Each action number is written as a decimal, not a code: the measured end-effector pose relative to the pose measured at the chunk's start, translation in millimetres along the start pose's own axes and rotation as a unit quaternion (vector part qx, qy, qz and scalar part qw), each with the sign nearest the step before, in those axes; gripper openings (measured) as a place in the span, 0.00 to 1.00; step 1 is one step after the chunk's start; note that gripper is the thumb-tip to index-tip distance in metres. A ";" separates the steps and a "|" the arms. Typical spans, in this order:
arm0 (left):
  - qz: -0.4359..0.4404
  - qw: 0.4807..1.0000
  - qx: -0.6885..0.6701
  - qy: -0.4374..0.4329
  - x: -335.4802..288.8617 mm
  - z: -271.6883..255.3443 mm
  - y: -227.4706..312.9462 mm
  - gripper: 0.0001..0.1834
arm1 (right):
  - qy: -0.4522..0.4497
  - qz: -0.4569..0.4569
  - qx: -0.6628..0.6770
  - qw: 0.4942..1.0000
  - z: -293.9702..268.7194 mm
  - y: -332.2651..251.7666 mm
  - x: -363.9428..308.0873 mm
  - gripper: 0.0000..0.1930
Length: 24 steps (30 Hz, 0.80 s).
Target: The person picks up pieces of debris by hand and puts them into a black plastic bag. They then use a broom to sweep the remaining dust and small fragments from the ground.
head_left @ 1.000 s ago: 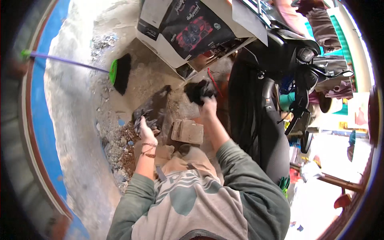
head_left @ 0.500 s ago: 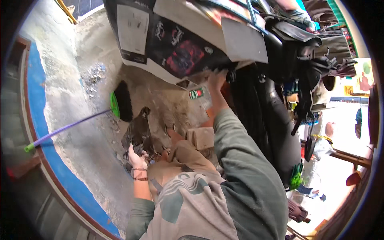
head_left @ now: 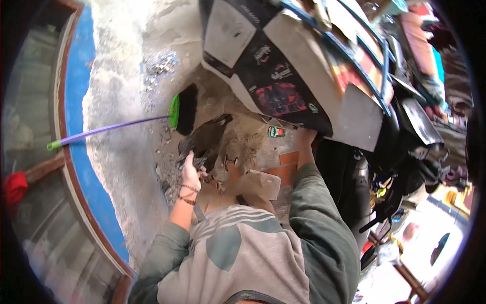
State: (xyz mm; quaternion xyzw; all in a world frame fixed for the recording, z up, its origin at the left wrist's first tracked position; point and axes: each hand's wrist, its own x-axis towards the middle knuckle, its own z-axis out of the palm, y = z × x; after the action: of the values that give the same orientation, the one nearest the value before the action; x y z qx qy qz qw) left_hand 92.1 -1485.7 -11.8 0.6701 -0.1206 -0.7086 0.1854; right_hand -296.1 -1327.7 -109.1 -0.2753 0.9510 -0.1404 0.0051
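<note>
My left hand (head_left: 191, 175), with a beaded bracelet at its wrist, is closed on a crumpled black plastic bag (head_left: 205, 142). The bag hangs open above the dusty ground near my feet. My right arm reaches forward to a large black-and-white cardboard box (head_left: 243, 66). My right hand (head_left: 306, 138) is at the box's lower edge, and its fingers are hidden there. Just left of that wrist lies a small green and red packet (head_left: 276, 132).
A broom (head_left: 174, 111) with a purple handle leans to the left, near rubble (head_left: 161, 68). A motorcycle (head_left: 344, 177) stands close on my right. Bricks (head_left: 283, 169) and a cardboard piece (head_left: 263, 185) lie by my legs. A blue metal frame (head_left: 344, 48) rests on the box.
The view has turned, so the scene sits farther right. My right hand's fingers, partly seen before at the box edge, are now out of sight. My left hand keeps hold of the bag.
</note>
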 end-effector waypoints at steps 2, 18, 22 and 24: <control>0.018 1.000 0.001 0.004 -5.7 7.6 10.7 0.24 | -0.014 -0.029 0.065 0.997 -2.2 -13.8 -13.6 0.15; 0.397 0.902 0.098 -0.142 42.3 -54.7 76.8 0.22 | 0.003 -0.411 0.109 0.905 -23.4 -407.4 -47.8 0.22; 0.573 0.774 0.269 0.006 81.2 -88.1 102.9 0.13 | -0.467 -0.326 0.155 0.807 72.8 -398.1 -8.6 0.14; 0.398 0.913 -0.087 -0.033 92.9 -112.9 107.0 0.10 | -0.528 -0.243 0.235 0.779 100.1 -386.2 -23.0 0.11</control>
State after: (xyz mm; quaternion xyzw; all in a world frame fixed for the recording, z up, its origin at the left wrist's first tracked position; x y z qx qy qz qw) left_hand 212.1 -1612.9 -59.2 0.5237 -0.3215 -0.6056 0.5055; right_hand -66.2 -1654.4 -102.5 -0.5189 0.6380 -0.1887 0.5368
